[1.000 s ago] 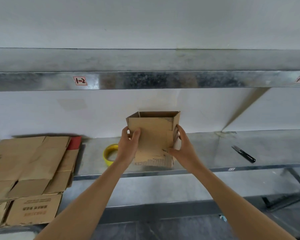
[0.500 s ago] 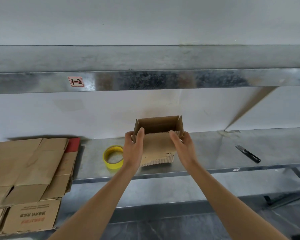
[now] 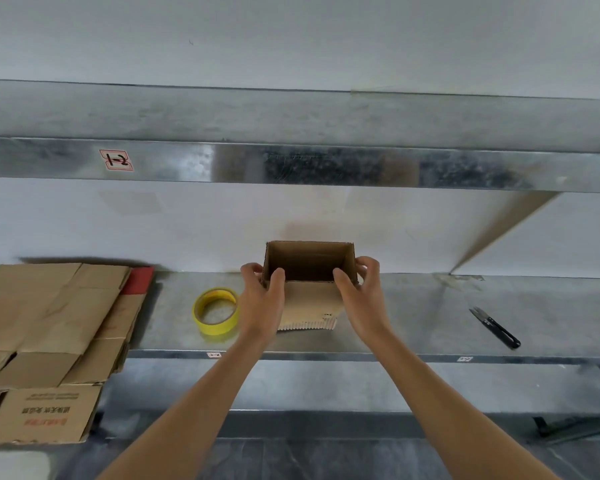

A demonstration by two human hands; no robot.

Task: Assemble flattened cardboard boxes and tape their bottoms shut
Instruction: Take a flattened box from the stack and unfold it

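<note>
1. Head view, the task's thing: one box [image 3: 309, 261] stands on the shelf [image 3: 413, 317] near the back wall. It is opened out into a square tube with its open mouth towards the camera. A near flap hangs forward and down, its corrugated edge towards the shelf's front.
2. Head view, hands: the left hand [image 3: 262, 303] grips the box's left wall and the right hand [image 3: 361, 299] grips its right wall. On both hands the thumb lies on the near side and the fingers curl round the outer corner, so both hold cardboard.
3. Step in hand, as I judge it: the box is being squared up and no tape shows on it. Whether the far flaps are folded cannot be told from here.
4. The next move probably calls for folding the flaps flat. One hand then has to pin them while the other takes the tape [image 3: 216, 311].
5. Around: the yellow tape lies just beside the left hand. The snips [image 3: 496, 327] lie well apart to the right. A stack of flat boxes [image 3: 49, 323] sits at the far left and overhangs the shelf's front edge, with something red [image 3: 139, 280] behind it.
6. In the way: the upper shelf [image 3: 326, 168] hangs over the work, so turning the box over may be cramped. The tape sits close enough to be knocked.
</note>
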